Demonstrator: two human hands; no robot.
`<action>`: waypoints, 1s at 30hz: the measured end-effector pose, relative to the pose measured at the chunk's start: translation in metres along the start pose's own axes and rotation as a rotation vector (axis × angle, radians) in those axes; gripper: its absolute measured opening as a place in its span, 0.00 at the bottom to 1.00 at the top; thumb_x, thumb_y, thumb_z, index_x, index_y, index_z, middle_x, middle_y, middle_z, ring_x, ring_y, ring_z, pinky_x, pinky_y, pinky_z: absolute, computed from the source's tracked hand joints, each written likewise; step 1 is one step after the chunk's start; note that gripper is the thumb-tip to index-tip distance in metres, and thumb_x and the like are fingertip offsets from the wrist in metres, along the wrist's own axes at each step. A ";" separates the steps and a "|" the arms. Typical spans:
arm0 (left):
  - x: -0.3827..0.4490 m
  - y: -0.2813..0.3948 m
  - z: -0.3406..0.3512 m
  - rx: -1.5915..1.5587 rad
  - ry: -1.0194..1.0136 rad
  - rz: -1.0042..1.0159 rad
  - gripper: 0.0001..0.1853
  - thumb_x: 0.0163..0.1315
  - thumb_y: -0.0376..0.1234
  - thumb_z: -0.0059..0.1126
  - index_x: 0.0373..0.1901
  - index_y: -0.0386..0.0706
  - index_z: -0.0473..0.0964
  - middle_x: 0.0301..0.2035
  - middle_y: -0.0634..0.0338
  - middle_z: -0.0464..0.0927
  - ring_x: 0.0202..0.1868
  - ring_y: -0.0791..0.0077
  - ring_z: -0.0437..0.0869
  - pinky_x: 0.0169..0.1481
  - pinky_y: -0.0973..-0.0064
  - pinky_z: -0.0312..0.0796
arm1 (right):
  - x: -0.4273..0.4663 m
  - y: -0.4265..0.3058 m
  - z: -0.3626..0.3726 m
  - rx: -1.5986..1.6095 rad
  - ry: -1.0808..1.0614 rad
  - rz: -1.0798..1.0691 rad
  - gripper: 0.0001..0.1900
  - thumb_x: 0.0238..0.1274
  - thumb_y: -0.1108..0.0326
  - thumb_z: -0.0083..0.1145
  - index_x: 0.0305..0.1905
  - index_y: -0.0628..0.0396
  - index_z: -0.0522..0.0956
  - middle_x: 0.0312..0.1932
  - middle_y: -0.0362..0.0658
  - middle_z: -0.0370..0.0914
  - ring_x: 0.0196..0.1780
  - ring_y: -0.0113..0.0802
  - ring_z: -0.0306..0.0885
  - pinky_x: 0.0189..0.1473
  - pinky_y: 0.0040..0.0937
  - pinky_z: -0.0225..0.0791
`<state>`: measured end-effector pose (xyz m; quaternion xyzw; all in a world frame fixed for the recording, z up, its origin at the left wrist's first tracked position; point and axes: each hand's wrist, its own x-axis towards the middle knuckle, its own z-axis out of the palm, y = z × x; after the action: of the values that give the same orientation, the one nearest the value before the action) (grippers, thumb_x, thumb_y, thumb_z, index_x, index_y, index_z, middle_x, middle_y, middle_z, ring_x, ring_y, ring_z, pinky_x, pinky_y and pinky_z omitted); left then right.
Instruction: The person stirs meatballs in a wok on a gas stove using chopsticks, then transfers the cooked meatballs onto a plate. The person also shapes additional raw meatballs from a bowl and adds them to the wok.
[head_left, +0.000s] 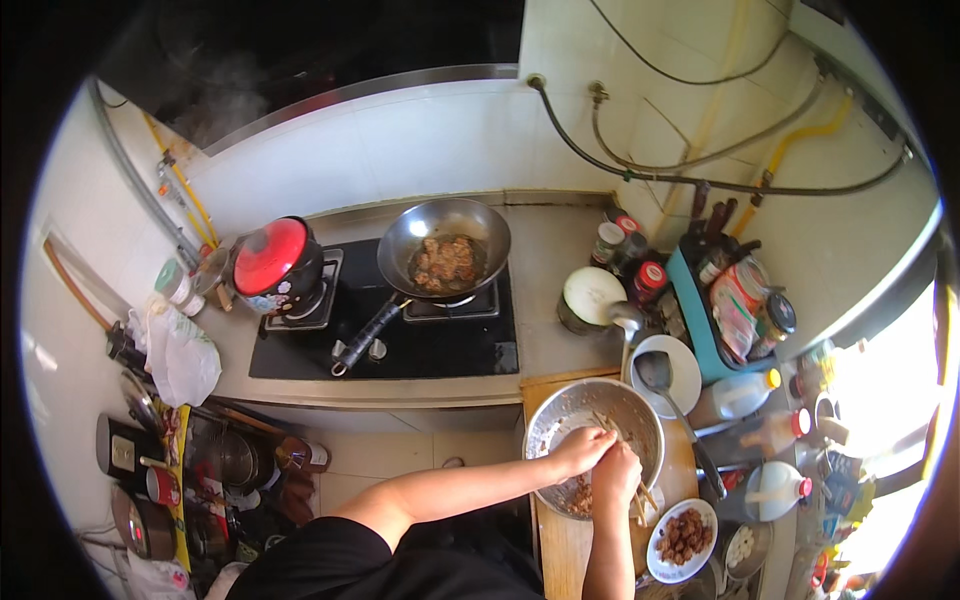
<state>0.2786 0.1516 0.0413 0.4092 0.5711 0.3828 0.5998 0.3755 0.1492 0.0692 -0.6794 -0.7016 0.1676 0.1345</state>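
Both of my hands are over a large stainless steel mixing bowl on a wooden board at the counter's right. My right hand grips a pair of wooden chopsticks, whose ends stick out behind it over the bowl's rim. Against it, the fingers of my left hand are closed on the chopsticks near their front part. Some minced or battered food clings to the bowl's bottom and wall, partly covered by my hands and forearms.
Browned food lies in a wok on the hob, its handle pointing towards me. A red-lidded pot stands left. Right of the bowl are a white bowl with a ladle, a plate of fried pieces and several bottles.
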 end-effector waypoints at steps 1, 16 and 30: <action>0.000 0.001 -0.003 -0.015 -0.011 -0.053 0.20 0.67 0.44 0.46 0.36 0.34 0.76 0.32 0.59 0.79 0.34 0.79 0.77 0.40 0.78 0.69 | -0.001 -0.003 0.000 -0.022 -0.007 -0.016 0.11 0.57 0.62 0.53 0.27 0.59 0.76 0.25 0.54 0.79 0.31 0.50 0.80 0.33 0.43 0.73; 0.032 0.107 -0.257 0.098 0.301 0.246 0.26 0.67 0.50 0.42 0.28 0.36 0.78 0.27 0.56 0.79 0.28 0.73 0.79 0.35 0.75 0.73 | 0.007 0.026 0.027 0.241 -0.091 -0.145 0.21 0.35 0.55 0.73 0.24 0.60 0.75 0.16 0.45 0.73 0.21 0.38 0.72 0.27 0.34 0.66; 0.116 0.027 -0.380 1.013 0.583 -0.024 0.36 0.67 0.52 0.29 0.23 0.29 0.77 0.27 0.39 0.78 0.41 0.46 0.80 0.52 0.59 0.69 | -0.001 0.060 0.065 -0.142 -0.393 -0.304 0.22 0.41 0.50 0.68 0.35 0.58 0.79 0.39 0.55 0.74 0.45 0.51 0.73 0.49 0.41 0.67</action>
<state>-0.0942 0.2895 0.0187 0.5161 0.8292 0.1521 0.1517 0.4030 0.1457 -0.0145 -0.5282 -0.8185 0.2243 -0.0287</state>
